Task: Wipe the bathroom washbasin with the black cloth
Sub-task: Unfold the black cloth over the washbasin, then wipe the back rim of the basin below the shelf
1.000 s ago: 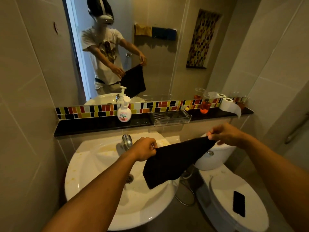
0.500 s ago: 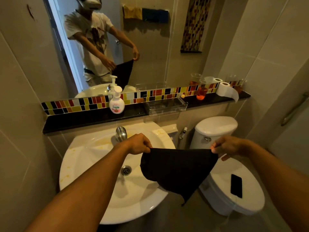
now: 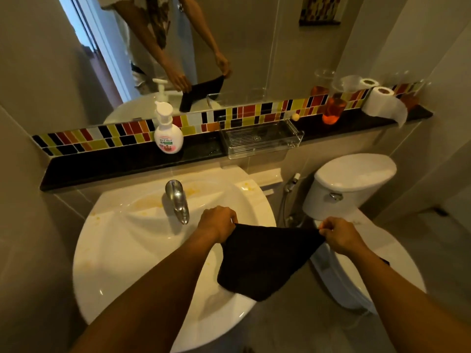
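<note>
Head view, looking down over a white washbasin (image 3: 132, 250). I see the left hand (image 3: 218, 222) closed on the upper left corner of the black cloth (image 3: 265, 261), and the right hand (image 3: 340, 234) pinching its upper right corner between thumb and fingers. Both hands hold the cloth stretched along its top edge; the rest hangs as a loose fold over the basin's right rim, its lower point reaching toward the basin's front right edge. I cannot tell whether the cloth touches the porcelain. Yellow stains mark the basin's back rim on both sides of the chrome tap (image 3: 177, 200), which stands at the back centre, just left of the left hand. A black ledge (image 3: 114, 164) runs along the wall behind the basin: a pump soap bottle (image 3: 168, 133) near its left half, a clear plastic tray (image 3: 260, 140) at the middle front edge, an orange tumbler (image 3: 334, 110) and a toilet roll (image 3: 379, 100) toward its right end. A white toilet (image 3: 351, 184) stands right of the basin. A mirror (image 3: 254, 47) above the ledge reflects both hands and the cloth.
</note>
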